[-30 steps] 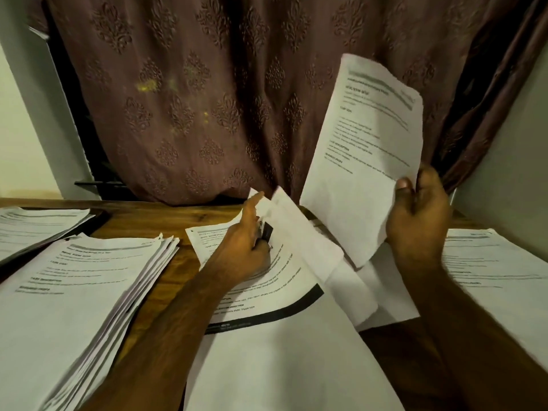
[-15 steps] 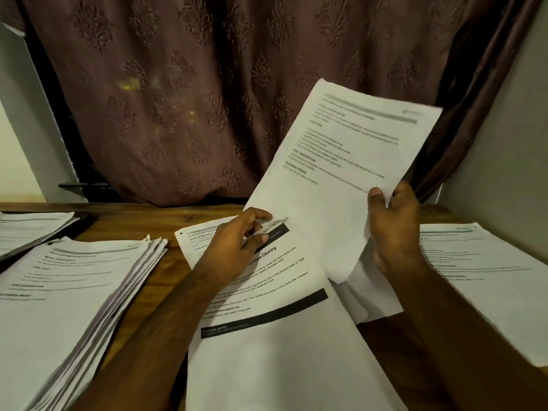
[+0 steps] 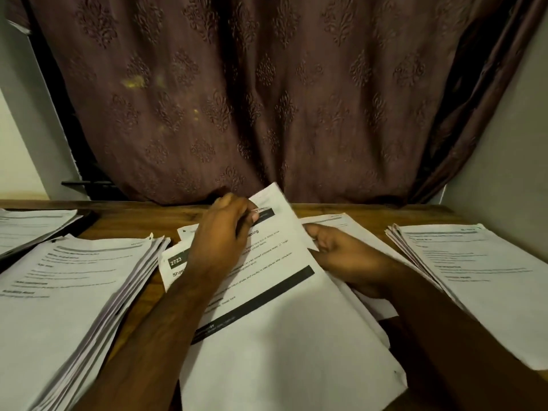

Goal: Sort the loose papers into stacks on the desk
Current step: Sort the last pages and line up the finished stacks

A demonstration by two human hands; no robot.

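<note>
Left hand (image 3: 221, 232) grip pinching sheet (image 3: 284, 292)

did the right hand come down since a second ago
Yes. The right hand has dropped from in front of the curtain to the papers on the desk.

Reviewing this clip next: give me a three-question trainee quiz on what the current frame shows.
1. True or false: the left hand pinches the top of the sheet with black bands.
2. Which stack looks taller: A, the left stack, or B, the right stack?
3. Fill in: the right hand holds the banded sheet's ____ edge.

Key: 1 true; 2 A; 3 right.
</note>
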